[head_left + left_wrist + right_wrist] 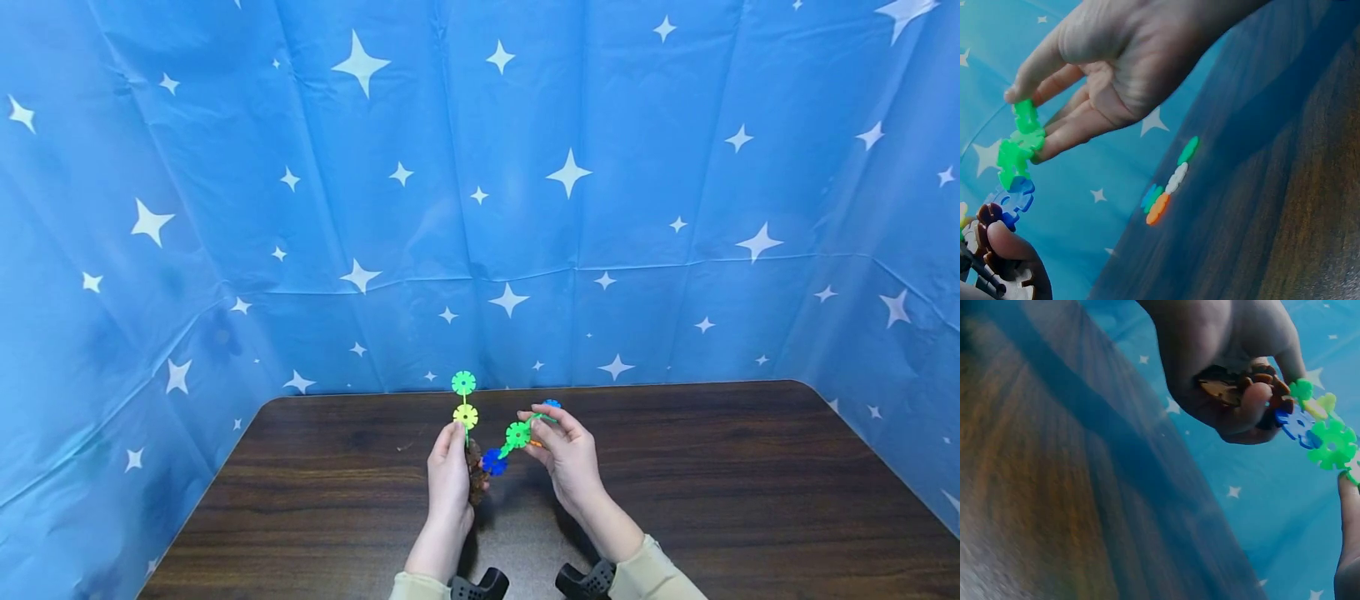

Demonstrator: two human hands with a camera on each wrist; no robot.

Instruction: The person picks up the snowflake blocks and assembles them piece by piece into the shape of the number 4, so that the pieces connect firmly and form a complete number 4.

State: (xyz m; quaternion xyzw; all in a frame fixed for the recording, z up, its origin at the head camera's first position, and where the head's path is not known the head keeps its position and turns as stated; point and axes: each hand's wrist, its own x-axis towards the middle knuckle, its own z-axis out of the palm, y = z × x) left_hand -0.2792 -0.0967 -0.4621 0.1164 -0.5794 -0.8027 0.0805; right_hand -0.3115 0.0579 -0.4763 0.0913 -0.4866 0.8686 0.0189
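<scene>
- Grips the brown discs (476,482) in the left hand (447,479), with fingers curled round the bunch and closed as far as it allows.
- Cannot tell how many brown discs lie there, with the fingers covering part of them.
- Pinches a green chain (517,434) by its far end in the right hand (567,467), between nearly closed fingertips.
- Runs down from those fingertips along the green chain to a dark blue disc (493,462), then on to the brown discs, joined all the way between the two hands.
- Rises also from the left hand's bunch, just above the thumb: a yellow disc (465,417), topped by a pale green disc (463,382), well apart from the right hand.
- Holds the whole joined piece above the table (322,483), roughly midway across its width.
- Lies in a loose row on the table, in the left wrist view: a green piece (1188,150), a white piece (1177,178) and an orange piece (1158,208), the last just beside more green and blue ones.
- Hangs behind the table: a blue curtain (420,225) with white stars.
- Wears pale sleeves (654,571), with black wrist gear (480,585) just beside them.
</scene>
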